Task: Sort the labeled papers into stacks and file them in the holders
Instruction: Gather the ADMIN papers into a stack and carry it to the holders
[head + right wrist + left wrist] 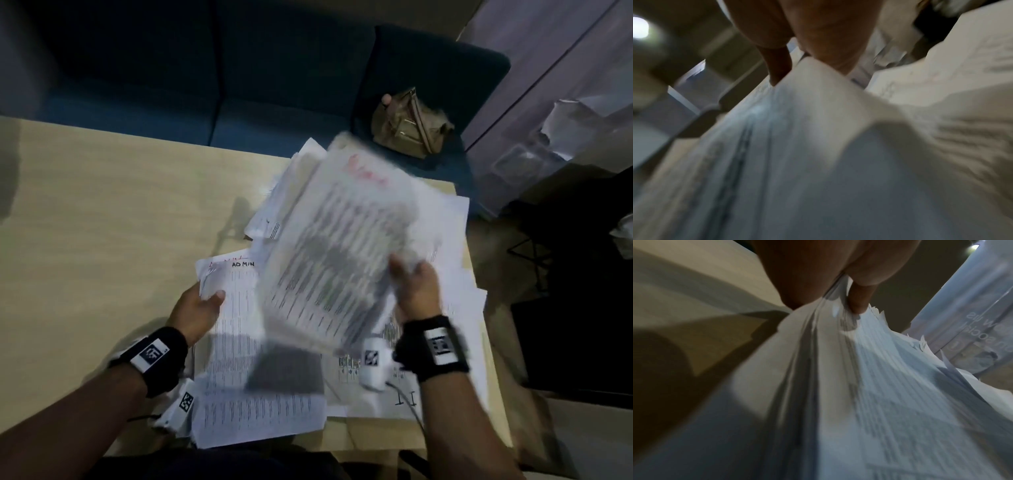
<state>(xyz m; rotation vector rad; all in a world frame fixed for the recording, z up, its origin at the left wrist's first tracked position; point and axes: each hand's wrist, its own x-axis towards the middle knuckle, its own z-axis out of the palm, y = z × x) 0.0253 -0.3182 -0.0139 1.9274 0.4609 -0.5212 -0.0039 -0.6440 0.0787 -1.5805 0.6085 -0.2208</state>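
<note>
The sorting step is judged to be in hand: a bundle of printed sheets (339,246) is being held up over the counter (102,212) by the right hand (416,291), whose fingers (777,65) are being kept clamped on the bundle's lower right edge. The bundle is being blurred by motion, so its red handwritten label near the top is not being read with any certainty. Meanwhile the ADMIN stack (246,359), lying on the counter near the person, is being pinched at its upper left corner by the left hand (200,308); in the left wrist view, the thumb and a finger (859,296) are being seen closed on several sheet edges at once.

No holders are being shown in any view, so filing is judged not yet begun. The next move is thought to call for the label to be read once the bundle is steadied, and for the bundle to be laid squarely on a matching stack, with the ADMIN stack being kept pinned so that it is not dragged askew.

The papers are being seen as thin white sheets, densely printed in dark lines, with ragged, uneven edges. More loose sheets (455,240) are being left spread across the counter's right side, under and beyond the raised bundle. One is being marked "IT" (406,399) at its near edge.
</note>
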